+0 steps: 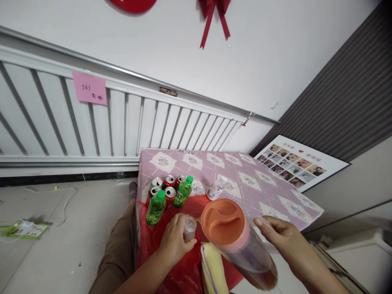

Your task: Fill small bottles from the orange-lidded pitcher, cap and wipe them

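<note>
My left hand [176, 241] is closed around a small clear container [190, 229] with an open top; I cannot tell whether it is a cup or a bottle. My right hand [280, 234] grips the clear handle side of a pitcher [251, 253]. The pitcher has an orange lid [225, 220] and brown liquid inside, and it tilts toward my left hand. Its spout reaches the container's mouth, where a thin brownish stream seems to run. Below them, a red scalloped tray [183, 271] lies partly hidden by my left arm. A folded yellow towel [212, 269] is beside it.
Two green-capped bottles [183, 192] and several opened drink cans [169, 181] stand at the table's left. A clear labelled bottle [217, 188] stands behind the pitcher. A patterned cloth [245, 179] and red cloth [199, 201] cover the table, against a white radiator [174, 122].
</note>
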Available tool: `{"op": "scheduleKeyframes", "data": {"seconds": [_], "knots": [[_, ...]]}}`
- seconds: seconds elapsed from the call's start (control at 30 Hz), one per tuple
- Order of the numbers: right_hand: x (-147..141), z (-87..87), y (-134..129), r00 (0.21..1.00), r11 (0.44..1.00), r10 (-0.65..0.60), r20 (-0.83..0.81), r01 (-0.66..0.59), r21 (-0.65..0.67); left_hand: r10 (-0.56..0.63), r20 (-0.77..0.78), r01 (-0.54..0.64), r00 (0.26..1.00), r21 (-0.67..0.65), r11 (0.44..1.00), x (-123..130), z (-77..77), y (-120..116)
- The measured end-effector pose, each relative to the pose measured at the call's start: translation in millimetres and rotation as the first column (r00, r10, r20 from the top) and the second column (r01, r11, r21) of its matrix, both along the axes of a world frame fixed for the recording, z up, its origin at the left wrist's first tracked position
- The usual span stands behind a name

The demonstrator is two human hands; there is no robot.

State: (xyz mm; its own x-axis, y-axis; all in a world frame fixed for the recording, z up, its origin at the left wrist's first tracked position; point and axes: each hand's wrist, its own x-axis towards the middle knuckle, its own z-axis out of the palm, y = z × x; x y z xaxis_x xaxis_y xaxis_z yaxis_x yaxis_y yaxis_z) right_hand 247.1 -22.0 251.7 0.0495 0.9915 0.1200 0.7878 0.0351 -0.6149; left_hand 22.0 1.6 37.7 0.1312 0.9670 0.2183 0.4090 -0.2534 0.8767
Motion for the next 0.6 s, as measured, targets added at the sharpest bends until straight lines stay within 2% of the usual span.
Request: {"op": "scheduleKeyframes", "data": {"seconds": [0.23,0.6], "knots": [[-3.7,5.7,-2.9,1.0,1.0,-0.021,-0.016,0.021,0.004,0.01,0.01,-0.011,1.0,0.012,1.0,0.4,-0.7,-0.3],[-1.9,5.4,-2.8,0.999,0.999,-0.039,-0.029,0.038,-0.017,0.002,-0.024,-0.002,1.0,0.0,1.0,-0.3,2.1,-0.5]]}}
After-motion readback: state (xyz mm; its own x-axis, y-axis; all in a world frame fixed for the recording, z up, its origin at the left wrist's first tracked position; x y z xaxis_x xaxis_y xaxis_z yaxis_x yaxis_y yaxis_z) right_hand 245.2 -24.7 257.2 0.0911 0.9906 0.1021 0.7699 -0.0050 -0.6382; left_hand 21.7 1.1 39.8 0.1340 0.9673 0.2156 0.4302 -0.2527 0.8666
